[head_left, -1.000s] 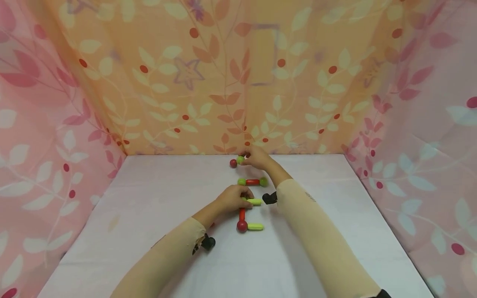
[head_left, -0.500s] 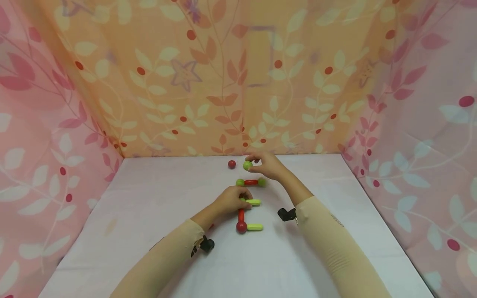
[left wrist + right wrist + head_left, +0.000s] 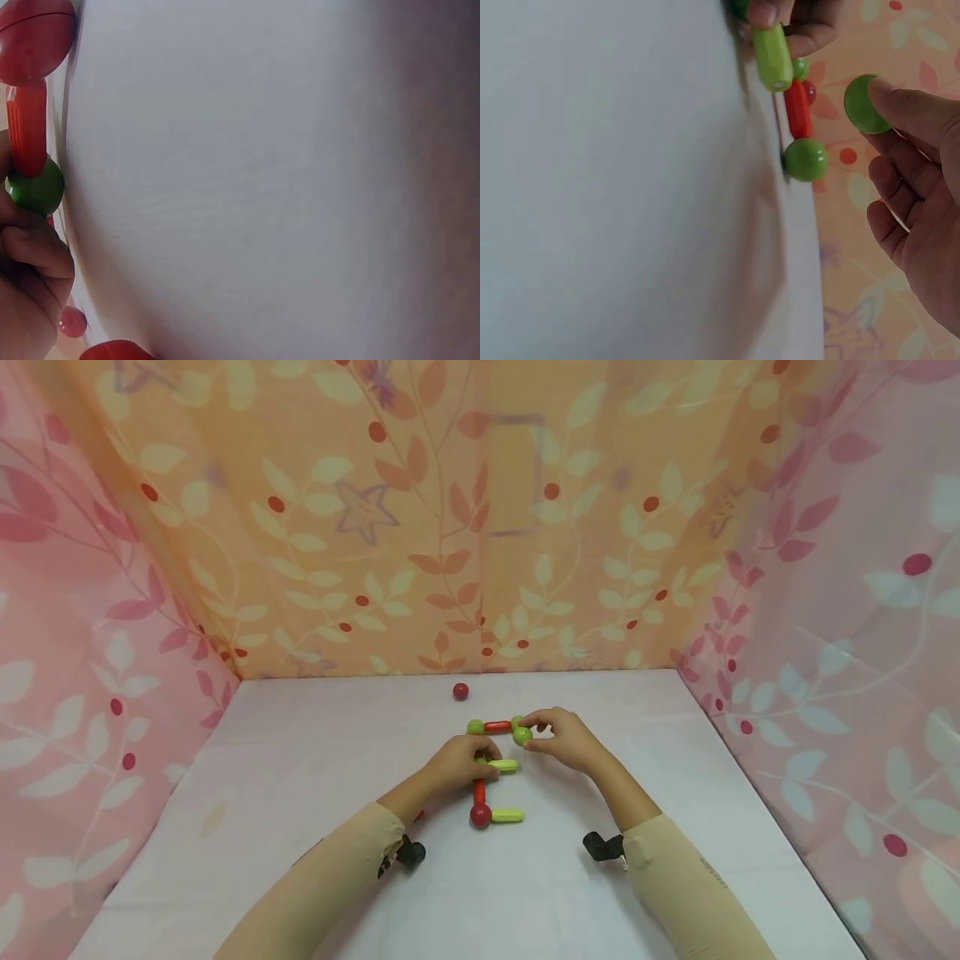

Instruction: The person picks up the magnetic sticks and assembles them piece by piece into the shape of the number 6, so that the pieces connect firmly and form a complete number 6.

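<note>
"Anything in the right fingers?"

"Yes, the right hand (image 3: 566, 741) pinches a green ball (image 3: 522, 737) between thumb and fingertip, clear of the worktop (image 3: 555, 893), its other fingers loosely bent."

"Heavy?"

"Light, I'd guess; it looks like hard plastic. Stiff, not fragile, though round and glossy enough to slip from a careless pinch. Best taken across its widest part, thumb opposite fingers."

"And the left?"

"The left hand (image 3: 459, 766) grips around a green joint ball (image 3: 39, 189), where the upper yellow rod (image 3: 504, 766) sticks out; the exact contact is partly hidden. That rod's flat facets should give surer hold than a ball."

"Nearer the person?"

"A red rod (image 3: 479, 792) runs to a red joint ball (image 3: 481, 815), with the lower yellow rod (image 3: 507, 816) pointing sideways."

"Farther off?"

"A red bar (image 3: 497, 727) between a left end ball (image 3: 476, 727) and a right end ball (image 3: 805, 159), both green. Beyond, a lone red ball (image 3: 461, 692) sits near the back edge."
</note>
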A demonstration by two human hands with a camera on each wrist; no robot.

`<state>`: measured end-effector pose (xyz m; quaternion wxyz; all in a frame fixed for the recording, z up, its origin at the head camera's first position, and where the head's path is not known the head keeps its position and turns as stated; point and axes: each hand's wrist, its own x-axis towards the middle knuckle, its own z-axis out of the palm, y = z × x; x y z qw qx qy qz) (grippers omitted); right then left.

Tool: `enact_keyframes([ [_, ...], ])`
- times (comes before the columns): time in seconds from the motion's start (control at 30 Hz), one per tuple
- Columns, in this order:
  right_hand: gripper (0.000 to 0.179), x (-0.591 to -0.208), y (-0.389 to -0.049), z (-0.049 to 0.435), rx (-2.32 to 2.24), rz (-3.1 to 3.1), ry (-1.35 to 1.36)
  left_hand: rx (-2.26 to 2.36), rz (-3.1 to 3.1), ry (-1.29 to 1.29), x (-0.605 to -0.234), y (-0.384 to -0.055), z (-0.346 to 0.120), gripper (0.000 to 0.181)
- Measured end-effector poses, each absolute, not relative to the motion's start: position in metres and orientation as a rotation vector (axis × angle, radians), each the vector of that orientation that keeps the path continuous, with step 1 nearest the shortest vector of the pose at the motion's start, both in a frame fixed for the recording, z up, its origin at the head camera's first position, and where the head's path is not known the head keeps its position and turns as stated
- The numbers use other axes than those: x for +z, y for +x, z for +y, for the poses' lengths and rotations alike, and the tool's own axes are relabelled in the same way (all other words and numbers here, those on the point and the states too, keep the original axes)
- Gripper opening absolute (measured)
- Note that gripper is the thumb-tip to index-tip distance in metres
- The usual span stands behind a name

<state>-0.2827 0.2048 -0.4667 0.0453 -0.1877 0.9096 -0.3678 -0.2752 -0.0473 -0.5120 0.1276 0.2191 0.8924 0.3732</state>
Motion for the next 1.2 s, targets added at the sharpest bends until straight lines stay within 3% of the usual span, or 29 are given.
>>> enact_keyframes([
  [0.5, 0.034, -0.506, -0.261, 0.221, -1.143, 2.672, -0.455, 1.105, 2.561, 0.603, -0.508, -0.272, -0.049, 0.016],
  [1.2, 0.032, -0.506, -0.262, 0.212, -1.176, 2.598, -0.497, 1.096, 2.577, 0.626, -0.510, -0.273, -0.049, 0.015],
])
